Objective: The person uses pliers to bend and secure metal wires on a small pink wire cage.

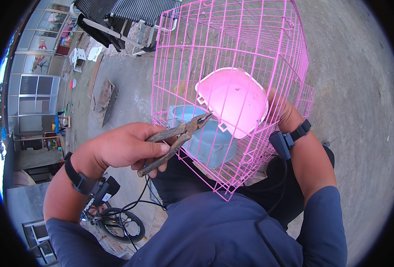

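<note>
My left hand is closed around the handles of worn, rusty pliers. Their jaws point right, at the front wires of a pink wire cage, close to a pink plastic bowl. The bowl is tilted inside the cage, its hollow facing me and small lugs on its rim. Behind the cage wires, my right hand holds the bowl's right edge; most of its fingers are hidden by the bowl. Below it, a light blue plastic basin shows through the wires. Whether the jaws touch a wire or lug is unclear.
The cage rests near my knees. A folding chair with dark woven fabric stands beyond it at the upper left. Boards lie on the concrete, and a bicycle wheel is at the lower left. Black cables hang from my wrist devices.
</note>
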A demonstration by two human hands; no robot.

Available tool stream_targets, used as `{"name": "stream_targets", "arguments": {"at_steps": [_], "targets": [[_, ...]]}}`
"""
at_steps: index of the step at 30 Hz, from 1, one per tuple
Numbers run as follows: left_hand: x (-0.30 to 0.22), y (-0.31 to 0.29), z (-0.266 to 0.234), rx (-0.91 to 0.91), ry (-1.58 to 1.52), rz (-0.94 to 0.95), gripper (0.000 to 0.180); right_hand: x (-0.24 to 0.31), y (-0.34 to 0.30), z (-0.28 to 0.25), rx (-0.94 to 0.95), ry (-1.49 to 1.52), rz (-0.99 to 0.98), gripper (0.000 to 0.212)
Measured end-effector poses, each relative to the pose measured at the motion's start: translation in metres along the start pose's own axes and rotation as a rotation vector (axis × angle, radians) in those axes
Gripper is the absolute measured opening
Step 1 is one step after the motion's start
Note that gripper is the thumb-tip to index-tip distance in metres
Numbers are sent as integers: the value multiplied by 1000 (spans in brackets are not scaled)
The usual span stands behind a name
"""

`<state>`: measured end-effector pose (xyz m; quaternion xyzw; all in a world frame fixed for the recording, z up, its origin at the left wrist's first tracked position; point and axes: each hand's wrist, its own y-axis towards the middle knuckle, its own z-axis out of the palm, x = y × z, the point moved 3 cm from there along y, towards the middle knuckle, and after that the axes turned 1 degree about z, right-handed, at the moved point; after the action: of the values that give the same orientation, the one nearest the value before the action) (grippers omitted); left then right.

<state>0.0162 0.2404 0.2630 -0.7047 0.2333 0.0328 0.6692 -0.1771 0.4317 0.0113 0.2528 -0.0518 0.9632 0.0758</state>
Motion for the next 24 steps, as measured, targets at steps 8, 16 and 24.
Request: {"name": "stream_targets", "arguments": {"at_steps": [8,16,24], "targets": [[12,10,7,-61,36,65,26,-7,5,-3,46,100,-73,51],[36,25,24,-203,-67,188,29,-15,-2,-5,-207,97,-104,39],[57,40,23,-354,112,342,33,-26,5,-13,-161,62,-32,47]]}}
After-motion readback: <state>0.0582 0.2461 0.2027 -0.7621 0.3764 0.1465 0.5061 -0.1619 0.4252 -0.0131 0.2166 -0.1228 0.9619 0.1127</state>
